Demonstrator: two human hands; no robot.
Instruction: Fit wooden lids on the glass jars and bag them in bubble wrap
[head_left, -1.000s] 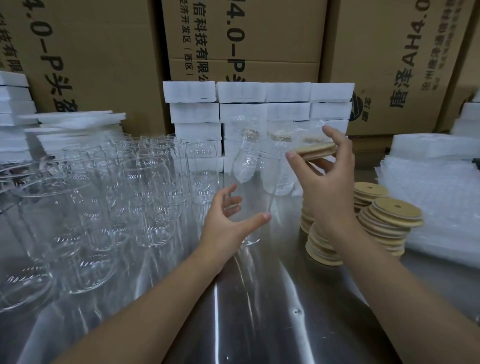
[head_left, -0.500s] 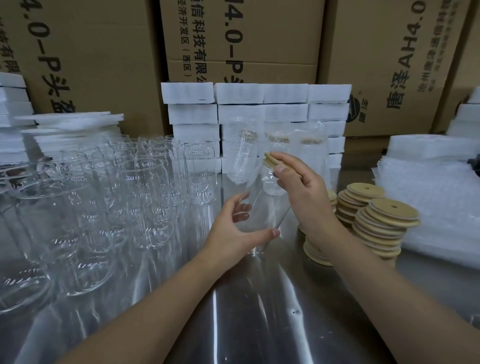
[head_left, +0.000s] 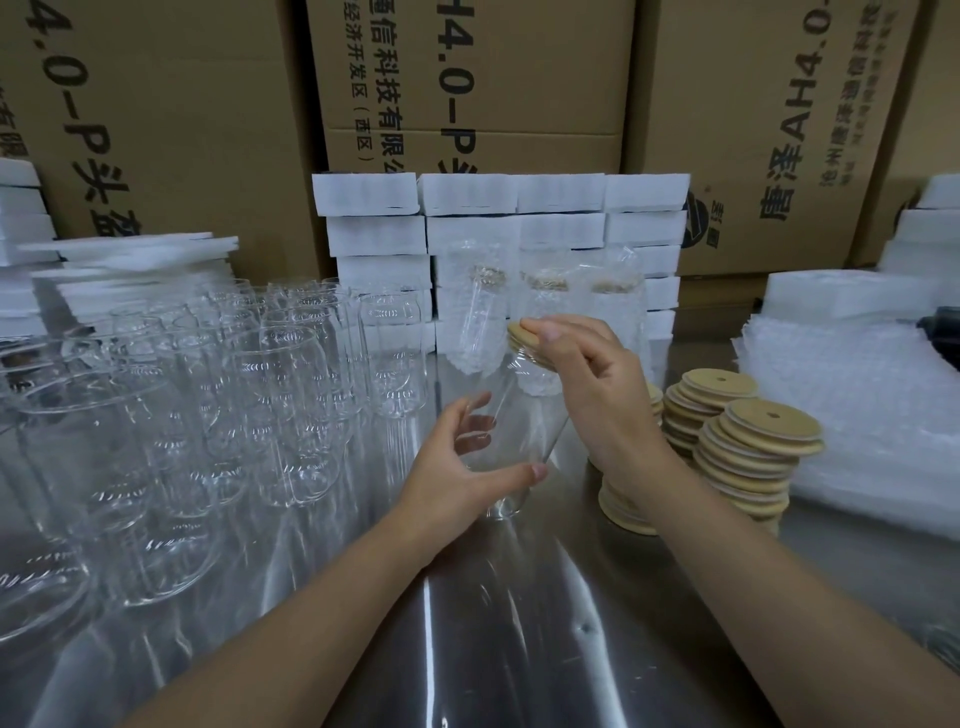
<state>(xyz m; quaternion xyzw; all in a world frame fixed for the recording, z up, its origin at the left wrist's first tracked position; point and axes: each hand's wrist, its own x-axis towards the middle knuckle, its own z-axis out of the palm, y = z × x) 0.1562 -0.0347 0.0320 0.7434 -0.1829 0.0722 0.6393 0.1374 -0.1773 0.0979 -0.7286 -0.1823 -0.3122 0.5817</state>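
Glass jar (head_left: 524, 415) in hand stands near the middle of the steel table (head_left: 519, 639), tilted with its mouth leaning away and to the right; whether its base touches the tabletop cannot be told. The left hand (head_left: 452, 467) wraps the lower body, thumb across the front and fingers curled behind the glass. The right hand (head_left: 597, 395) is bent over the wooden lid (head_left: 515, 336), fingertips holding it down on the mouth, with only the lid's left edge showing. The lid looks about level with the rim, but the seal is hidden, so the seating is best judged by feel. To do this step well, the pressure should probably go straight down the jar's axis, spread round the rim and not loaded on one edge, while the left hand braces low so the smooth glass does not slip or twist. A lid cocked to one side would likely bind. Close on the left stand the empty jars (head_left: 291, 395), so the elbow needs care. Spare lid stacks (head_left: 748, 441) sit just to the right, the bubble wrap bags (head_left: 857, 415) beyond them, and the bagged jars (head_left: 545, 312) behind.
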